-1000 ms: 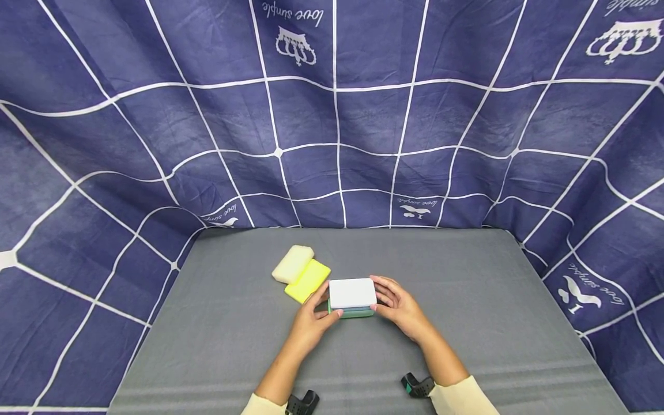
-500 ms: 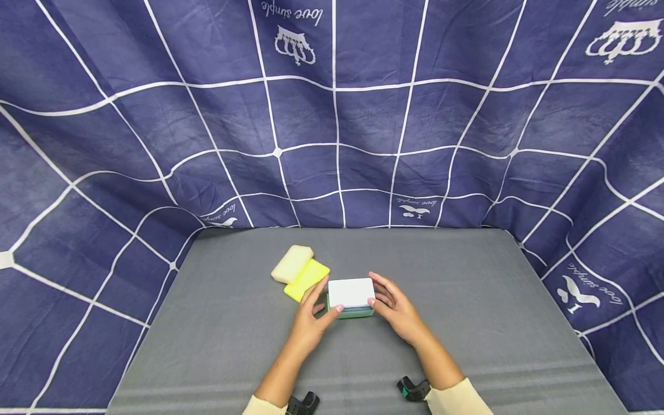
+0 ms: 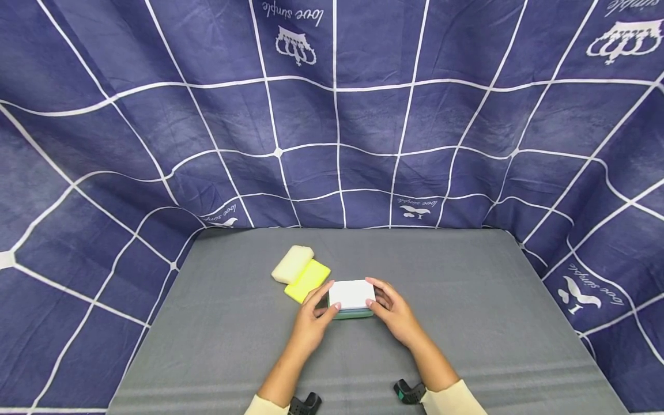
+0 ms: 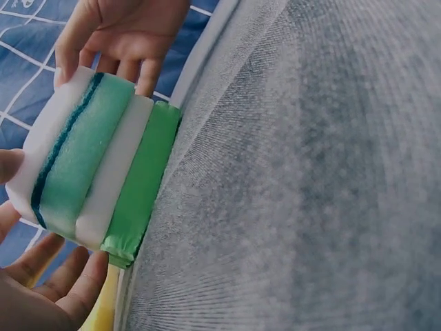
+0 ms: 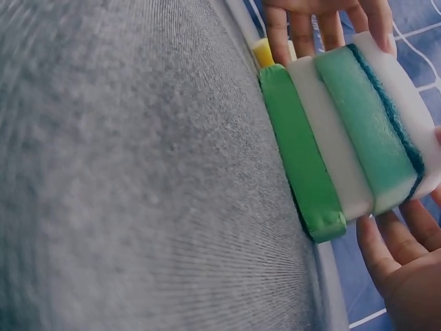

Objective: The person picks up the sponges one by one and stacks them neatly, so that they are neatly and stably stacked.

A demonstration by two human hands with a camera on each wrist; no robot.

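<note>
A stack of block-shaped sponges stands on the grey table between my hands. On top lies a white sponge. Below it, in the left wrist view, come a teal sponge with a dark blue-green scouring layer, another white sponge and a bright green block at the bottom. My left hand holds the top white sponge by its left end, thumb in front and index finger at the far corner. My right hand grips the right end likewise. In the right wrist view, its lower fingers extend beside the stack.
A pale yellow sponge and a bright yellow one lie touching, left of and behind the stack. The grey table ends at a blue curtain with white lines. Black bands are on both wrists.
Half a second ago the index fingers stood more spread at the stack's far corners; now they have drawn in onto the top white sponge. The yellow sponges have not moved.
</note>
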